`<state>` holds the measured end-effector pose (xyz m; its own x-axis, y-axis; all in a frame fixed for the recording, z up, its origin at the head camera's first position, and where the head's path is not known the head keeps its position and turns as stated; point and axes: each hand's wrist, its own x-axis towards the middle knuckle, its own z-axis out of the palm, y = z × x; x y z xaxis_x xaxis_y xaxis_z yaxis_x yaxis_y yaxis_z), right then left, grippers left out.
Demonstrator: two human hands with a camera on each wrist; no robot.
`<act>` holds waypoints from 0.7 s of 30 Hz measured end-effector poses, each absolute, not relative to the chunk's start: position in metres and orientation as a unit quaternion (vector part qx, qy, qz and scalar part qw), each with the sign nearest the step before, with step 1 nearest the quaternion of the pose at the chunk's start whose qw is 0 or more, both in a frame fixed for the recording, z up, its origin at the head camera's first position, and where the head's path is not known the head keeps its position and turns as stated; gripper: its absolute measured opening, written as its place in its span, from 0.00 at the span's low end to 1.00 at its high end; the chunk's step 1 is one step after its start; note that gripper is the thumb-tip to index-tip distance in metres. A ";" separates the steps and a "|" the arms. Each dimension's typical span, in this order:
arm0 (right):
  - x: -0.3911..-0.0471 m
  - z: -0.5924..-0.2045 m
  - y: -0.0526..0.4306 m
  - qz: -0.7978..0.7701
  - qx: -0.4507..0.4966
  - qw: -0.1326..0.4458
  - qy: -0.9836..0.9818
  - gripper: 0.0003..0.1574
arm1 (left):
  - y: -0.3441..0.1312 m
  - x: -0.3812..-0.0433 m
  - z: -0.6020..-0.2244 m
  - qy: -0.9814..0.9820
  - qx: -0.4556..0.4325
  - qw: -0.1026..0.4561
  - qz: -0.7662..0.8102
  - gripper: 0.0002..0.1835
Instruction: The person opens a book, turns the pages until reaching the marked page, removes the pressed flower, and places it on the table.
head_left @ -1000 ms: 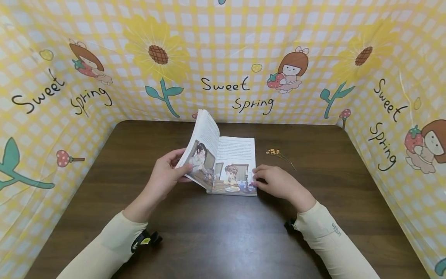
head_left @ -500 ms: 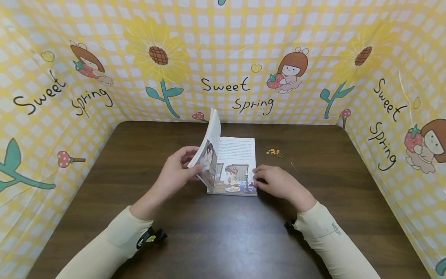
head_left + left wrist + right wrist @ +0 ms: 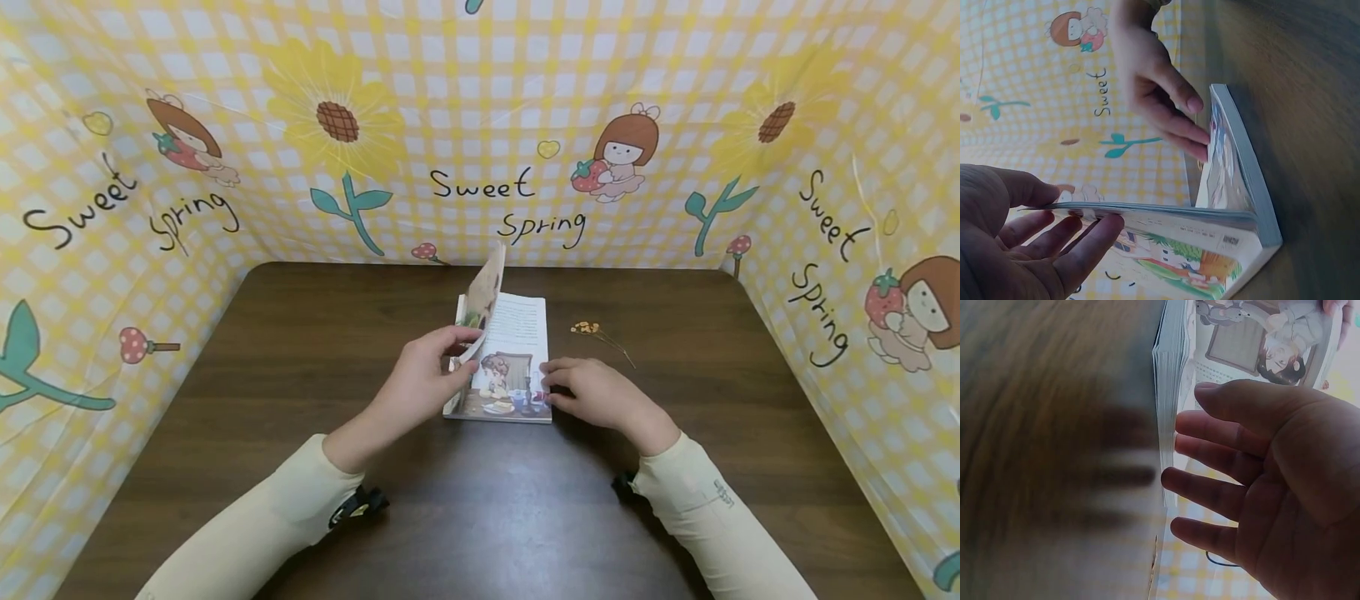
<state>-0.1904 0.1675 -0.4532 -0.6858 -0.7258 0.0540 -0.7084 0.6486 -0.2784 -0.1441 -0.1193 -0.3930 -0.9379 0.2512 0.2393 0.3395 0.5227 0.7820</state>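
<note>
An open paperback picture book point(image 3: 516, 321) lies on the table, its right part flat with text above a drawing. My left hand point(image 3: 423, 375) pinches the lifted left part, cover and pages point(image 3: 1160, 210) together, thumb on one side and fingers on the other. That part stands steeply and leans over the right page; its colourful outer cover point(image 3: 483, 287) faces left. At the book's right edge rests my right hand point(image 3: 600, 396). Its fingers look loosely straight in the right wrist view, fingertips at the page edges point(image 3: 1169, 381), gripping nothing.
Right of the book lies a small sprig of dried yellow flowers point(image 3: 587, 328) with thin stems. The dark wooden table point(image 3: 480, 517) is bounded at the back and both sides by a yellow checked cloth point(image 3: 480, 100) with printed flowers and figures.
My left hand has moved rightward, swinging the book's left part up from a leftward tilt past upright, so its inner drawing is hidden and the cover shows. The right hand has stayed put.
</note>
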 end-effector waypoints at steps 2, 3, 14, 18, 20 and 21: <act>-0.192 -0.453 0.168 -0.140 -0.400 0.029 0.905 0.15 | -0.113 -0.146 -0.394 -0.877 -0.176 0.049 -0.445 0.20; -0.192 -0.452 0.168 -0.139 -0.402 0.028 0.904 0.15 | -0.111 -0.146 -0.394 -0.878 -0.179 0.048 -0.442 0.20; -0.197 -0.440 0.177 -0.151 -0.395 0.015 0.906 0.16 | -0.090 -0.149 -0.405 -0.885 -0.210 0.048 -0.413 0.19; -0.198 -0.436 0.183 -0.153 -0.378 -0.001 0.913 0.16 | -0.083 -0.150 -0.407 -0.895 -0.220 0.059 -0.383 0.19; -0.199 -0.435 0.187 -0.149 -0.365 -0.009 0.919 0.17 | -0.080 -0.150 -0.408 -0.901 -0.226 0.062 -0.366 0.20; -0.199 -0.434 0.189 -0.147 -0.358 -0.012 0.922 0.17 | -0.078 -0.150 -0.409 -0.904 -0.230 0.062 -0.356 0.20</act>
<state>-0.1992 0.1886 -0.4345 -0.7431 -0.6570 0.1271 -0.6640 0.7002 -0.2623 -0.1495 -0.0778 -0.4087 -0.8867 0.3714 0.2754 0.4594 0.6412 0.6146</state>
